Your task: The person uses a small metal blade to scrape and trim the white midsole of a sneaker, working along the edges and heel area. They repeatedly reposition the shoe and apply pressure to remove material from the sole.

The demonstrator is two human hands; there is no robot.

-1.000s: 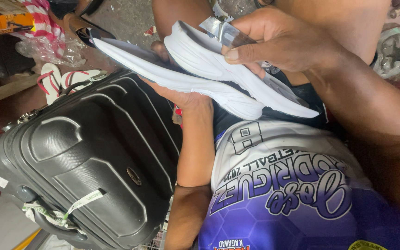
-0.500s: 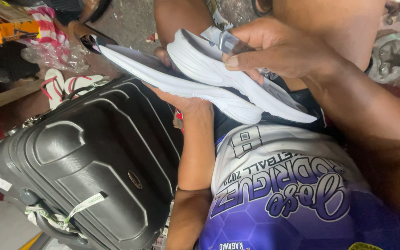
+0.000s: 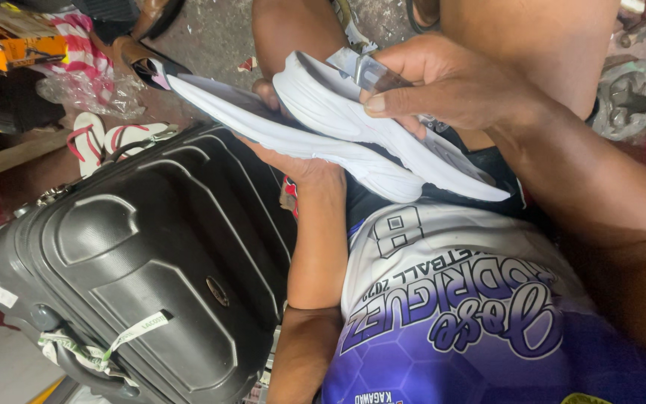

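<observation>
left hand (image 3: 300, 161) mostly hidden under the white shoe soles (image 3: 353, 138) (only fingertips show).

White rubber shoe soles (image 3: 323, 131) rest on left hand (image 3: 300, 168), right hand (image 3: 450, 86) on top; black hard-shell suitcase (image 3: 136, 277) left, striped flip-flops (image 3: 106, 138) beyond it.

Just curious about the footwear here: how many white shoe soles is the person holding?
2: one white shoe sole rests on the left hand; the other white shoe sole sits under the right hand.
</observation>
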